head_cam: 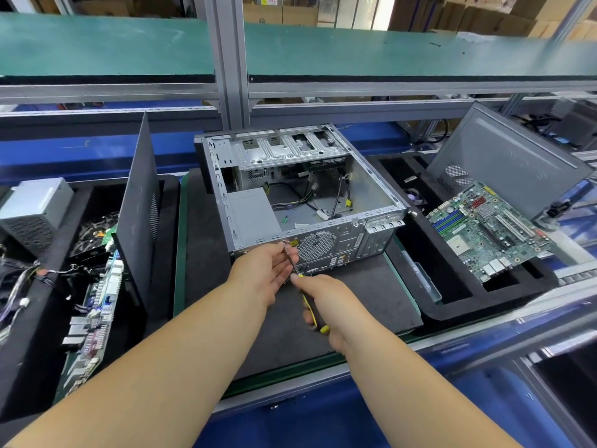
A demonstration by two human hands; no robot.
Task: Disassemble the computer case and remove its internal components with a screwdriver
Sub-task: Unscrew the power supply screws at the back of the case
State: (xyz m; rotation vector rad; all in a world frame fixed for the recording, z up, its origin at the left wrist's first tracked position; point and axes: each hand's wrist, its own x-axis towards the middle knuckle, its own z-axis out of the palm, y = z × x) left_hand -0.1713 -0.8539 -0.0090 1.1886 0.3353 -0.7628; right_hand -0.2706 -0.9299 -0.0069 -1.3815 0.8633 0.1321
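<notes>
computer case (300,189), mid desk (371,286), open. right hand (326,305) grips screwdriver (295,263); left hand (265,270) pinches its shaft, tip at near-panel screw. advice: keep shaft square, press firmly.

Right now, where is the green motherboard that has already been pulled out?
In the head view, the green motherboard lies to the right of the open grey metal computer case, propped tilted in the black foam tray, in front of a leaning grey side panel.
</notes>
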